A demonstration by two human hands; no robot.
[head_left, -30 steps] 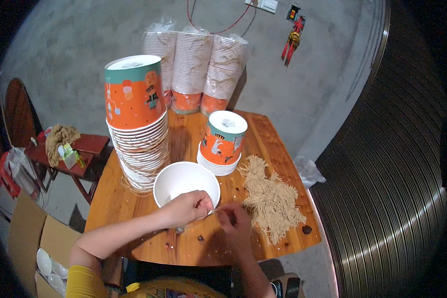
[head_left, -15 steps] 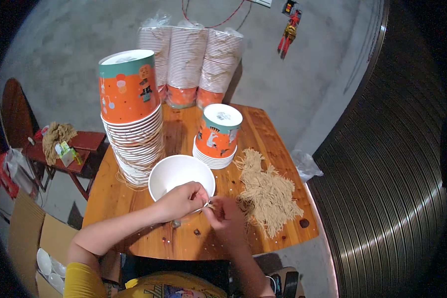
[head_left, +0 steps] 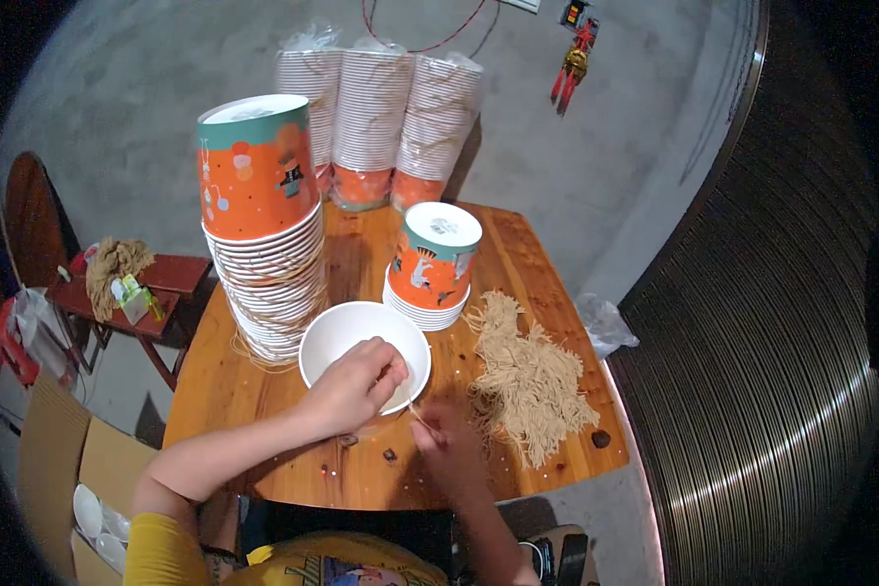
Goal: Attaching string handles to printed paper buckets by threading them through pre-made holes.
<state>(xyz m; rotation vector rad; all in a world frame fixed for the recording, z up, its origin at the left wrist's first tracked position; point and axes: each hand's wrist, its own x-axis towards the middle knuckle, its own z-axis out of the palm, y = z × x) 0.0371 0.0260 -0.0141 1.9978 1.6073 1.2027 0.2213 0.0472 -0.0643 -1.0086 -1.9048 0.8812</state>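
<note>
A white paper bucket [head_left: 340,334] stands mouth up near the front of the table. My left hand [head_left: 353,389] is closed over its near side, fingertips pinched above the opening; they mostly hide what they grip. A thin beige string [head_left: 415,412] runs from there across the rim to my right hand [head_left: 447,447], whose fingers are closed on it just outside the bucket. Right of that hand lies a loose heap of beige strings [head_left: 532,391].
A tall stack of upturned orange-green buckets [head_left: 256,186], strings hanging between their rims, rises at left. A shorter stack [head_left: 433,264] stands behind the bucket. Wrapped stacks [head_left: 371,117] line the wall. A red bench [head_left: 171,273] and cardboard box [head_left: 107,459] are left.
My hands have drawn apart from their meeting point at the rim. The left moved in over the bucket's opening, the right slightly down and outward, with string now stretched between them.
</note>
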